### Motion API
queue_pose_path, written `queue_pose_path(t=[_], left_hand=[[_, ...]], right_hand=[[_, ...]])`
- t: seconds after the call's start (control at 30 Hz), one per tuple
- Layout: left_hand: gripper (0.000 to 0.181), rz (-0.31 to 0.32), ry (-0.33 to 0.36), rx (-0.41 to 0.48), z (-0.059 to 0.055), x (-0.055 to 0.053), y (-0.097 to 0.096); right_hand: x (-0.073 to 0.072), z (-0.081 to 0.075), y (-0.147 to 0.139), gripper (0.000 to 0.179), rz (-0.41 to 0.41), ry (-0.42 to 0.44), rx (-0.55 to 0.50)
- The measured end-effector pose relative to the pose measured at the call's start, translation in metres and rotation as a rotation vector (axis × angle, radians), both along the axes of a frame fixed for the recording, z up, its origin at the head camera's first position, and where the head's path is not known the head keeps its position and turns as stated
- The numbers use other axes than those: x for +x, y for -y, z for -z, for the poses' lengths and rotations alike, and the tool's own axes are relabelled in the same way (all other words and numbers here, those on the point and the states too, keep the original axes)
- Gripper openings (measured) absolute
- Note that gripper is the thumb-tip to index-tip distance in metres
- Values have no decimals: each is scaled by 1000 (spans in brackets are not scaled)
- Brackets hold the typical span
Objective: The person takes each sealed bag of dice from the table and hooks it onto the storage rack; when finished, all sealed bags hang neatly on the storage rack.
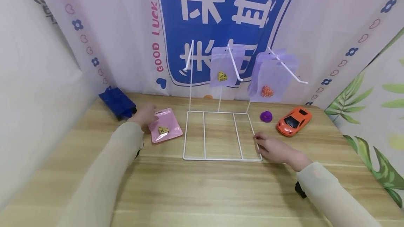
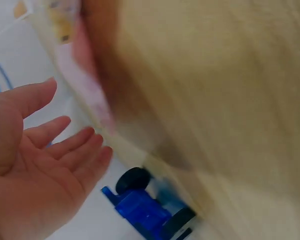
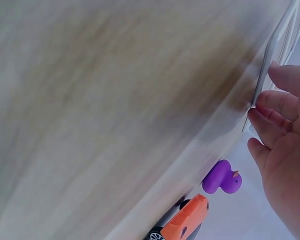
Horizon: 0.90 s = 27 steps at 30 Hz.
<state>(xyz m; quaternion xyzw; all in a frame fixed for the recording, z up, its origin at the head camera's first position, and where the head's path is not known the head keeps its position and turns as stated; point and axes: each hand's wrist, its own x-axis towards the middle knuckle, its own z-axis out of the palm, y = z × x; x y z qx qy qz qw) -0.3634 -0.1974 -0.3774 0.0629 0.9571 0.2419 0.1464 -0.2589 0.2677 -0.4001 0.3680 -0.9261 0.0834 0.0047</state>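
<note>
My left hand (image 1: 145, 115) is over the left edge of a pink zip pouch (image 1: 172, 136), its fingers spread and fairly straight in the left wrist view. Inside that pouch is a small yellow piece with dark dots (image 1: 163, 130). At the lower right corner of a white wire display rack (image 1: 222, 159), my right hand (image 1: 274, 149) pinches the base wire between thumb and fingers. Two of the rack's hooks carry purple pouches: a middle one (image 1: 217, 59) with a yellow dotted piece, and several at right (image 1: 274, 74), the front one with a red dotted heart. The left hook (image 1: 189, 57) is bare.
A blue toy vehicle (image 1: 116, 101) with black wheels stands at the back left, just beyond my left hand. Right of the rack are a purple rubber duck (image 1: 266, 116) and an orange toy car (image 1: 293, 121). A printed curtain (image 1: 126, 45) hangs behind the table.
</note>
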Motion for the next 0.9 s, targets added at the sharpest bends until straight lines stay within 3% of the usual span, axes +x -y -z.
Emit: queue_pose_path(t=[0.2, 0.4, 0.63, 0.77, 0.9], left_hand=[[59, -63, 62, -86, 7, 4, 0], [29, -57, -19, -214, 11, 1, -4], [16, -49, -85, -264, 20, -5, -3], [11, -62, -101, -219, 16, 2, -4], [29, -101, -68, -22, -10, 20, -19]], right_hand=[[0, 1, 1, 36, 11, 21, 0], [1, 0, 1, 37, 26, 37, -2], [-1, -1, 3, 38, 38, 44, 5], [-1, 0, 3, 38, 39, 56, 11], [0, 1, 0, 38, 38, 51, 3]])
